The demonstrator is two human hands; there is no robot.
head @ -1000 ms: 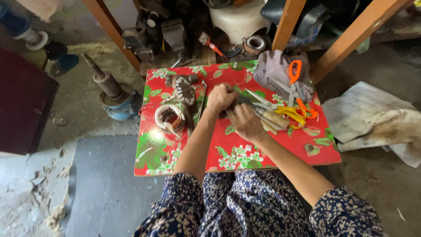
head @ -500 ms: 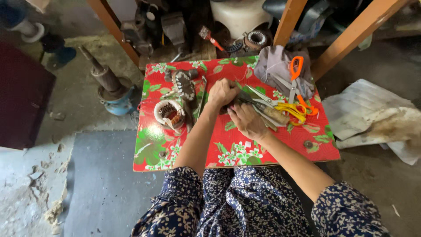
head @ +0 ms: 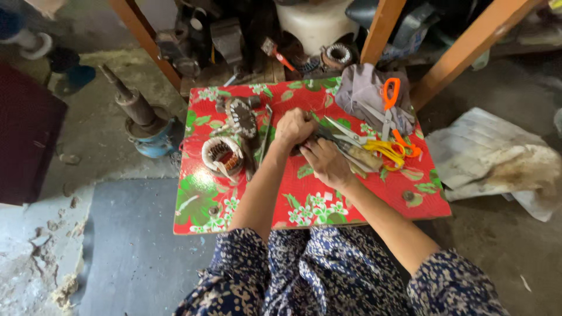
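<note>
Person sits at a small low surface (head: 199, 205) covered in a red floral cloth, both hands together near its middle. Left hand (head: 294, 127) is curled into a closed fist, grip tight on a dark small tool (head: 304, 147) whose shape is mostly hidden by the fingers; can't tell exactly what it is. Right hand (head: 328, 164) sits just near of the left, touching it, fingers bent down over the same dark tool and pressing it to the surface; grip looks closed, not fully visible. Just right of the hands lies a pile of scissors: a yellow-handled pair (head: 386, 149), an orange-handled pair (head: 389, 96) farther back resting on a grey cloth (head: 363, 88), plus steel blades (head: 342, 129) fanning out toward the hands. Left of the hands, a white-wrapped motor stator (head: 221, 158) with copper windings showing, and a second dark round stator core (head: 241, 116) just beyond it. A thin metal rod (head: 266, 131) lies between the stators and the left hand. On the floor at far left stands a blue-based motor shaft piece (head: 143, 120). Right of the surface, crumpled white sheeting (head: 497, 158) on the ground. Orange wooden legs (head: 380, 29) rise behind.
</note>
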